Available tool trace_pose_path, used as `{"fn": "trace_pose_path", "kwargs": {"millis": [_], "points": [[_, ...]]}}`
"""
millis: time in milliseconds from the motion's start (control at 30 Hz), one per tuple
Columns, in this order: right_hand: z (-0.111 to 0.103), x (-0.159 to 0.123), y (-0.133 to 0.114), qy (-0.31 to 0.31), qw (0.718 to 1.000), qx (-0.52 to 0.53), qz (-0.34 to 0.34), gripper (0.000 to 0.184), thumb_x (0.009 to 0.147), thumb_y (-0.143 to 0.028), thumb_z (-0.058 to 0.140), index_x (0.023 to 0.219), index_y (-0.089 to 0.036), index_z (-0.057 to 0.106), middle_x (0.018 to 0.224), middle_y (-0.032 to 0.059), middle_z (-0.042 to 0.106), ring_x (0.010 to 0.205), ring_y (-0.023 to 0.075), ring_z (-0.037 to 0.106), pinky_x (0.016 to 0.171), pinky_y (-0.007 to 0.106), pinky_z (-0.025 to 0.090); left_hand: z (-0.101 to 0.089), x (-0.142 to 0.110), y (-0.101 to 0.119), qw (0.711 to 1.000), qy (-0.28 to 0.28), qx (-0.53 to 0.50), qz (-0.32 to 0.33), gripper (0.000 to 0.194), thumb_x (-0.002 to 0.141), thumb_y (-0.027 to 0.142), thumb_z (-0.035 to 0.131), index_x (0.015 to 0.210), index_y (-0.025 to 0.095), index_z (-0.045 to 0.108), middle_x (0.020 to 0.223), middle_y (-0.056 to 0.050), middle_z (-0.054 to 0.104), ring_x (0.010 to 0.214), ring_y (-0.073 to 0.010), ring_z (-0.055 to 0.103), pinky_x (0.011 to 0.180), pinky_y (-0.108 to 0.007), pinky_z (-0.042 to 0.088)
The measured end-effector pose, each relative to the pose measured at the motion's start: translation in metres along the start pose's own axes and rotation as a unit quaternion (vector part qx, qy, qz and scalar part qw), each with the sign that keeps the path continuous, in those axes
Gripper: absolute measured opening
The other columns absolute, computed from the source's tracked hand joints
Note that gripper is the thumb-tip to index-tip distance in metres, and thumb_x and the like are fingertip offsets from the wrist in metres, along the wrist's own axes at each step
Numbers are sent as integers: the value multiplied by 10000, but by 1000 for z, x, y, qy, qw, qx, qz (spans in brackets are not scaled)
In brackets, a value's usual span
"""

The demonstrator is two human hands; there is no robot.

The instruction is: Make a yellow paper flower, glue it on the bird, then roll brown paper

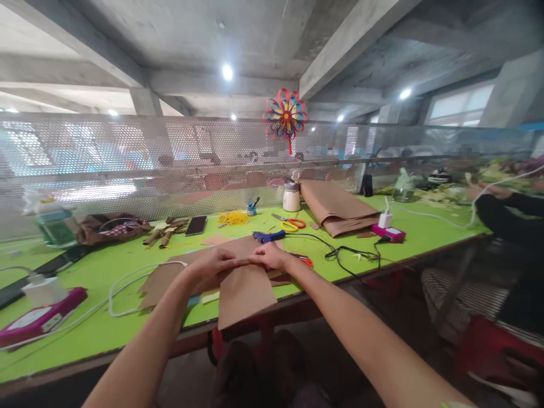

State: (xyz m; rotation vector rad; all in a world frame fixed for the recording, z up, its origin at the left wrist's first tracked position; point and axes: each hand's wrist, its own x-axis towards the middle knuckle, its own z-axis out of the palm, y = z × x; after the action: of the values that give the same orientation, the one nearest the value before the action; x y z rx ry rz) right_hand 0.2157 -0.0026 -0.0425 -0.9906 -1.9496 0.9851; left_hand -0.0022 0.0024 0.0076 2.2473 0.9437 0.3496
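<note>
Both my hands meet at the top edge of a piece of brown kraft paper (246, 294), which hangs over the front edge of the green table (140, 249). My left hand (215, 264) pinches the paper's upper left edge, fingers closed. Close beside it, my right hand (270, 256) pinches the same edge further right. More brown paper (165, 277) lies flat under and to the left of my hands. Just beyond the right hand rests a blue glue gun (270, 236). Orange-handled scissors (306, 261) lie partly hidden behind my right wrist.
Farther back are yellow-and-orange scissors (291, 223), yellow paper shreds (233, 217), a lidded jar (292, 196), a phone (196, 225) and folded brown paper (340, 207). Magenta power strips (389, 233) with cables sit at both sides. A co-worker's dark sleeve (493, 212) shows at right.
</note>
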Motion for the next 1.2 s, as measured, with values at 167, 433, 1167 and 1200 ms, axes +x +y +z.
{"fn": "trace_pose_path", "kwargs": {"millis": [167,433,1167,1200], "points": [[0,-1,-3,-9,999,28,14,339,763,-459,562,642,-143,545,433,-71,440,366,48,349,374,179,246,-3,4,-13,999,37,28,-16,512,725,613,521,520,147,467,422,46,368,421,-66,292,436,-215,201],[-4,0,-5,-38,997,62,29,358,739,-492,587,651,-149,540,439,-76,429,350,46,368,341,169,243,-14,-8,-19,999,-28,-44,-4,427,750,555,524,634,144,539,545,15,506,502,-99,444,509,-212,342],[-8,6,4,-63,986,140,65,332,740,-476,606,689,-159,524,441,-76,463,346,44,399,348,158,272,-19,-10,-20,997,-5,-69,-30,426,771,534,511,613,142,562,539,2,522,529,-123,480,540,-232,371],[-8,4,1,-58,987,139,58,331,740,-468,608,674,-158,516,430,-82,441,340,40,378,344,159,256,-20,-11,-21,997,-5,-75,-35,416,766,535,519,635,143,567,553,2,529,538,-126,492,546,-234,382]]}}
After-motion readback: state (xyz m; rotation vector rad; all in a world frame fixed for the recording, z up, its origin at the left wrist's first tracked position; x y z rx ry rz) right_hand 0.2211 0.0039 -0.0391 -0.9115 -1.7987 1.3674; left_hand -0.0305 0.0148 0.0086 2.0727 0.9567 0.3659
